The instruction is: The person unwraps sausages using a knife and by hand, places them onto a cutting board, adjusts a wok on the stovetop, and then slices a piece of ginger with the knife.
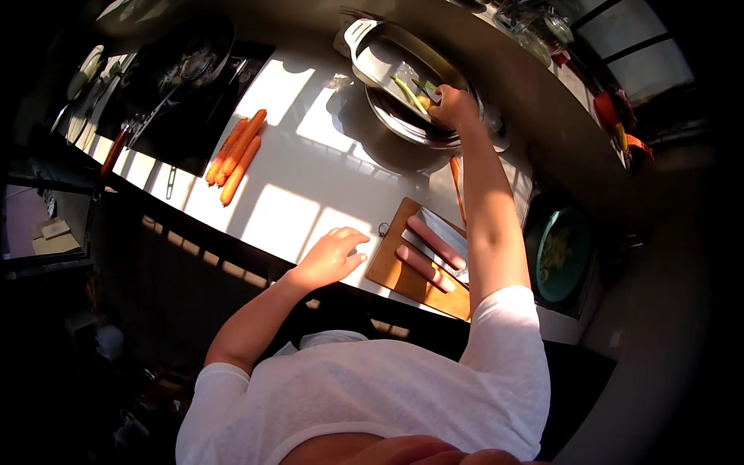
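My right hand [453,107] reaches into a metal pan [380,58] at the back of the white counter. Its fingers are closed beside green stalks [409,94] and something yellowish; what they grip is too small to make out. Near the counter's front edge, my left hand [335,256] has its fingers apart and holds nothing. Just right of it lies a wooden cutting board [386,267], bearing two pink sausages [436,242] and a shiny blade or wrapper partly under them. Several carrots [242,153] lie bunched on the counter at the left.
A black wok [186,58] sits on the stove at the back left. Another metal pan [403,132] stands beneath the first. At the right, a green bowl [559,254] holds pale food pieces. A thin orange-brown utensil [456,182] lies beside my right forearm.
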Available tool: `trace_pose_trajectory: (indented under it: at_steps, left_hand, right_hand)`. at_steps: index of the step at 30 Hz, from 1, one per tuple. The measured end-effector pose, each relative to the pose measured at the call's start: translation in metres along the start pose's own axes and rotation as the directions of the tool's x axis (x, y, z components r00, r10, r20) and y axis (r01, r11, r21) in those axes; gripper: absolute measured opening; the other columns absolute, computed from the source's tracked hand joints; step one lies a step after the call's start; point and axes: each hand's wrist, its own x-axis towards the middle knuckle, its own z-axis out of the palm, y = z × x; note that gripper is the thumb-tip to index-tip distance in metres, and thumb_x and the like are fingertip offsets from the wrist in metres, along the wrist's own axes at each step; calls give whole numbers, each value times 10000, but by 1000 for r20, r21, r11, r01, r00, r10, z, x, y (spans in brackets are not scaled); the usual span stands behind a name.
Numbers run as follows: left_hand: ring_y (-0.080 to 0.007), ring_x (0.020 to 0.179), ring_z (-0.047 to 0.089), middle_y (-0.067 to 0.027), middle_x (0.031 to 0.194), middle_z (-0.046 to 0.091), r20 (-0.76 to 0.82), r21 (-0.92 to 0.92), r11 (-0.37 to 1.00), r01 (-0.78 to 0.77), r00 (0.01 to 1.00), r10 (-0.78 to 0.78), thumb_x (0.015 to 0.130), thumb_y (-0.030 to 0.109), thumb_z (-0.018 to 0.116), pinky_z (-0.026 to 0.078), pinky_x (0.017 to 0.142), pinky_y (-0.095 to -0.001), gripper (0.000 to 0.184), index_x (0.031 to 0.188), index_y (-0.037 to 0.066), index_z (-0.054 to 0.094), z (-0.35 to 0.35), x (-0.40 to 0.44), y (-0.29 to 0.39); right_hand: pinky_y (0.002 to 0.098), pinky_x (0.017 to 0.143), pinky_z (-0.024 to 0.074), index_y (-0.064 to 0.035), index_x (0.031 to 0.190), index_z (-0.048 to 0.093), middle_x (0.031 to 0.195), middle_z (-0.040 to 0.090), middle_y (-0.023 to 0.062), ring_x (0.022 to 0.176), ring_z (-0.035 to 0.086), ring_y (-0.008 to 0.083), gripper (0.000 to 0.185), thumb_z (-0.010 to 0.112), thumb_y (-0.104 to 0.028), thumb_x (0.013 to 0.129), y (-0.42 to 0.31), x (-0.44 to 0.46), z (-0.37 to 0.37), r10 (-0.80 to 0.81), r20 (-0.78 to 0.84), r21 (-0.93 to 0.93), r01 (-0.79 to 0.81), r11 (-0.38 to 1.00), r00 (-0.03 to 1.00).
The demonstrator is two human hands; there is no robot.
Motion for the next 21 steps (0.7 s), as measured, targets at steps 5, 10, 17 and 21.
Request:
trace_pose_trajectory:
  at_steps: [5, 10, 17, 21]
  left_hand:
    - [-333, 1006, 521, -159, 1064, 567, -57, 23, 999, -42, 997, 44, 791, 189, 601, 414, 892, -402, 300, 1047, 33, 586, 20, 7, 14]
    - [-318, 1093, 477, -139, 1127, 541, -10, 62, 998, 26, 1000, -26, 790, 120, 587, 385, 944, -386, 343, 1123, 51, 541, 30, 8, 28]
    - [-223, 1109, 498, -120, 1164, 520, -119, -348, 916, 202, 959, -257, 837, 112, 556, 389, 967, -327, 382, 1208, 41, 506, 41, 9, 32]
    - [-255, 1171, 460, -178, 1370, 322, -152, -846, 531, 46, 934, -323, 903, 275, 528, 416, 937, -352, 656, 1404, 32, 181, 31, 39, 47]
  right_hand:
    - [373, 836, 484, -125, 1089, 607, 1002, 639, 153, 953, 608, 299, 441, 673, -319, 699, 10, 4, 13, -66, 22, 68, 65, 996, 998]
    - [375, 817, 490, -101, 1024, 624, 949, 648, 159, 905, 619, 307, 396, 678, -297, 684, 2, 1, 4, -115, -138, 144, 135, 980, 984]
    - [296, 763, 485, -4, 1028, 578, 954, 643, 76, 879, 613, 170, 263, 574, -173, 827, 18, -29, -3, -85, -114, 975, 127, 180, 990]
    - [317, 845, 473, 41, 1136, 480, 1075, 577, 140, 977, 583, 208, 283, 435, -71, 880, 6, -123, -6, -365, -15, 880, -161, -447, 931]
